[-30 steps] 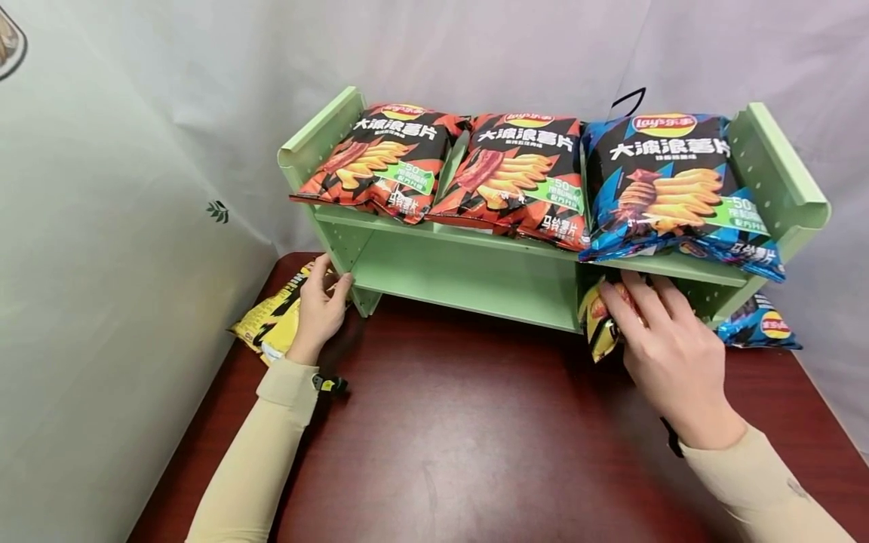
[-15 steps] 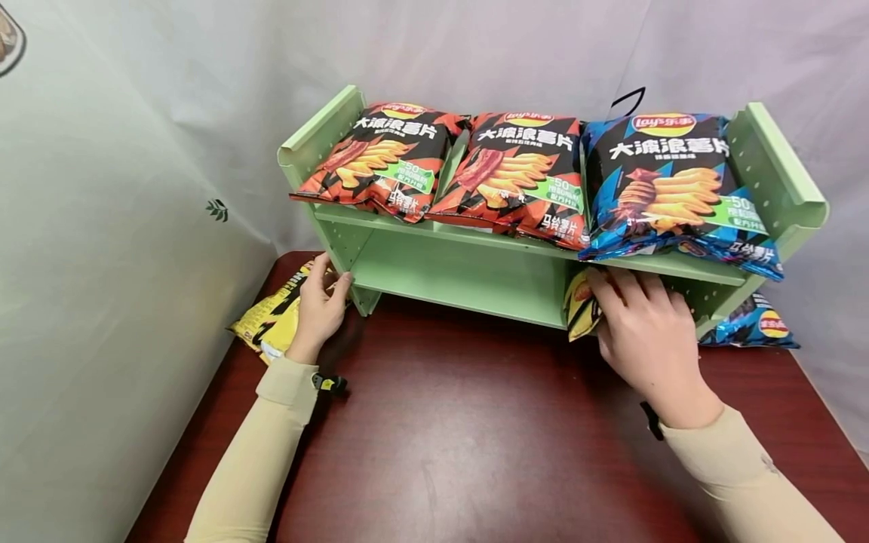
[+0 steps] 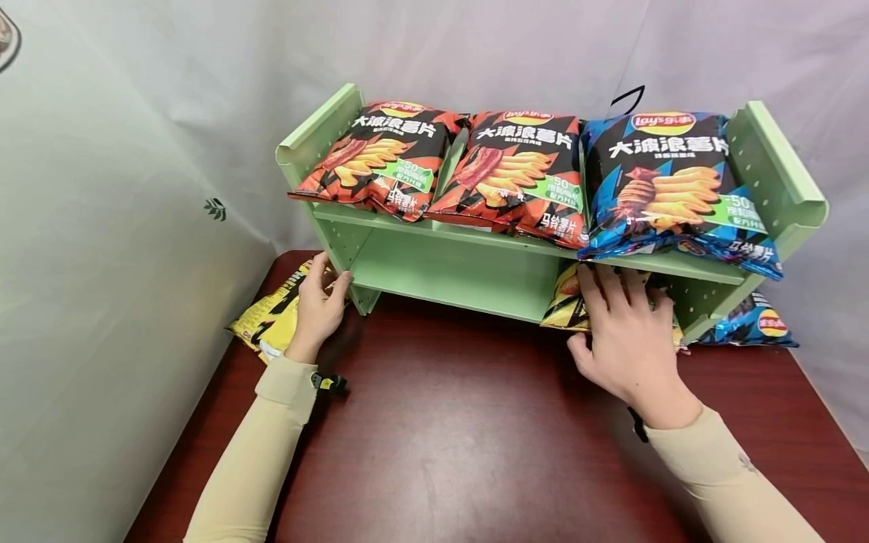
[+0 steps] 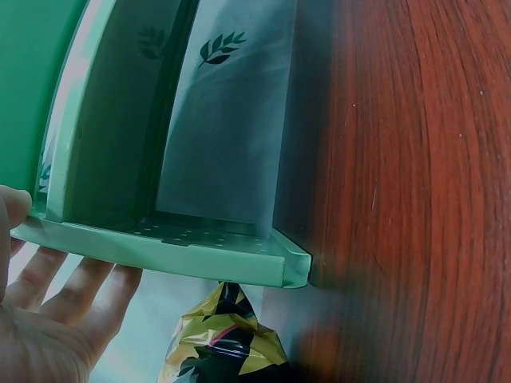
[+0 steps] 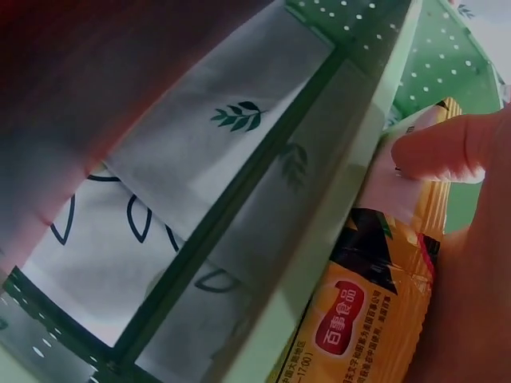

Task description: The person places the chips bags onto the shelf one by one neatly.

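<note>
Red-brown table (image 3: 421, 430), shelved yellow bag (image 3: 565, 300), edge outward, long axis unclear

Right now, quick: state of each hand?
Left hand: closed, holding the green rack by its side.
Right hand: open, touching the yellow bag in the rack.

Before you, in the head view, a pale cloth wall (image 3: 502, 45) hangs at twelve o'clock, faintly pink toward one. At nine o'clock you have a grey-white side wall (image 3: 102, 264) with a leaf print (image 3: 215, 209) between nine and ten. The dark red-brown counter (image 3: 421, 422) fills your six o'clock, its glossy surface catching a soft pale reflection.
</note>
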`<state>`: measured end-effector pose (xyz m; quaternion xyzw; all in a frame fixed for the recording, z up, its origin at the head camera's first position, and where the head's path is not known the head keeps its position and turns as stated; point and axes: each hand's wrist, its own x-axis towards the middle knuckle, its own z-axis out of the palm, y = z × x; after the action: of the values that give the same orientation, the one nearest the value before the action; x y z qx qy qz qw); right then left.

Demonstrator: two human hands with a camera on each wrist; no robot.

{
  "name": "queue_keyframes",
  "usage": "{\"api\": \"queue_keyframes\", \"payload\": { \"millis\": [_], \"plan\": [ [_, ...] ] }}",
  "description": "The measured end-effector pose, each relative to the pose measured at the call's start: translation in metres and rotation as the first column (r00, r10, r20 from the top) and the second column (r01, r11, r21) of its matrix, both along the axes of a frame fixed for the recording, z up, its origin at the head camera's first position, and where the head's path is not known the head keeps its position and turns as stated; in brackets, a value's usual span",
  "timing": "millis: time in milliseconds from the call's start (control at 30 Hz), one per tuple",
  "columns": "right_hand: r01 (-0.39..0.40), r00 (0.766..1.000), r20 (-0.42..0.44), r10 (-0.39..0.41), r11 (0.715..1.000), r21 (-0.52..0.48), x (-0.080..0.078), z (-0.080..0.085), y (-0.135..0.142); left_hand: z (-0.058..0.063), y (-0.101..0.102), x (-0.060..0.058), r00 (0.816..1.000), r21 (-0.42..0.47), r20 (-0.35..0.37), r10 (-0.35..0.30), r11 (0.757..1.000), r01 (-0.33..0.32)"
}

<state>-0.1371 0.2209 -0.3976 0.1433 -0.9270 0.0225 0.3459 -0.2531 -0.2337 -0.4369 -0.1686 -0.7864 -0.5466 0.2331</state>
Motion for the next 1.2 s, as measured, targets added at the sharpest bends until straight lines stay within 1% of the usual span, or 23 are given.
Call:
{"api": "queue_keyframes", "payload": {
  "millis": [133, 300, 367, 467, 567, 667, 933, 1200],
  "plan": [
    [0.001, 1.0, 0.015, -0.001, 1.0, -0.01, -0.001, -0.002, 0.0, 0.0, 0.0, 0.0, 1.0, -0.006, -0.002, -0.004, 1.0, 0.004],
    [-0.007, 0.998, 0.059, 0.009, 1.0, -0.021, -0.002, -0.002, 0.001, 0.001, 0.002, 0.001, 1.0, -0.02, 0.008, 0.014, 1.0, -0.014],
    [-0.009, 0.997, 0.078, 0.011, 1.0, -0.027, -0.002, -0.002, 0.001, 0.003, 0.003, 0.002, 1.0, -0.023, 0.011, 0.016, 1.0, -0.016],
    [-0.009, 0.996, 0.09, 0.011, 1.0, -0.029, -0.001, -0.001, 0.001, 0.01, 0.007, 0.008, 1.0, -0.026, 0.01, 0.007, 1.0, -0.007],
    [-0.012, 0.996, 0.085, 0.015, 0.999, -0.03, -0.001, -0.001, 0.001, 0.02, 0.011, 0.017, 1.0, -0.03, 0.006, -0.001, 1.0, 0.001],
    [-0.02, 0.997, 0.075, 0.023, 0.999, -0.033, 0.0, -0.001, 0.0, 0.026, 0.014, 0.022, 1.0, -0.031, 0.001, -0.002, 1.0, 0.002],
    [-0.042, 0.997, 0.06, 0.043, 0.999, -0.028, 0.001, 0.001, 0.001, 0.025, 0.013, 0.023, 1.0, -0.028, -0.005, -0.004, 1.0, 0.004],
    [-0.098, 0.995, 0.005, 0.099, 0.995, -0.021, 0.006, 0.004, 0.006, 0.026, 0.013, 0.022, 1.0, -0.025, -0.007, -0.001, 1.0, 0.001]
  ]
}}
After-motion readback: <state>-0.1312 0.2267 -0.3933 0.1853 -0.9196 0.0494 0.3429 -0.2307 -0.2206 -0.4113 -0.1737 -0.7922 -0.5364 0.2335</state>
